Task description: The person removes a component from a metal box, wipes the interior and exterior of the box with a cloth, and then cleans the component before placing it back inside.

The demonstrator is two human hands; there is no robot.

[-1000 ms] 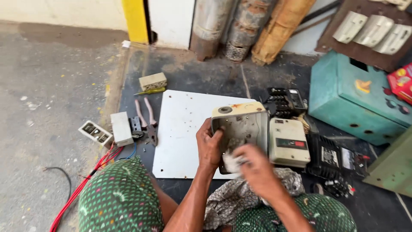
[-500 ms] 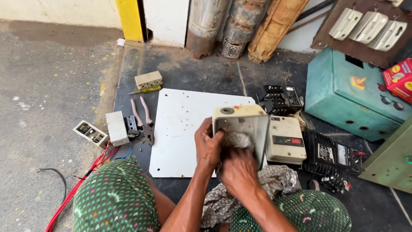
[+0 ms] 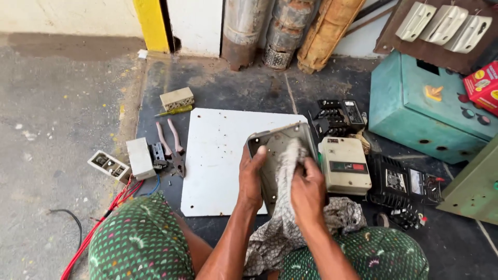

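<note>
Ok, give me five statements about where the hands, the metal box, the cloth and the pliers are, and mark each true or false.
1. The left hand grips the side of the grey metal box. True.
2. The right hand presses a patterned cloth against the box. True.
3. The pliers lie on the white panel. False: they lie on the dark floor, left of the panel.
4. The teal cabinet stands to the left of the person. False: it is at the right.
5. Red wires run on the floor by the left knee. True.
</note>
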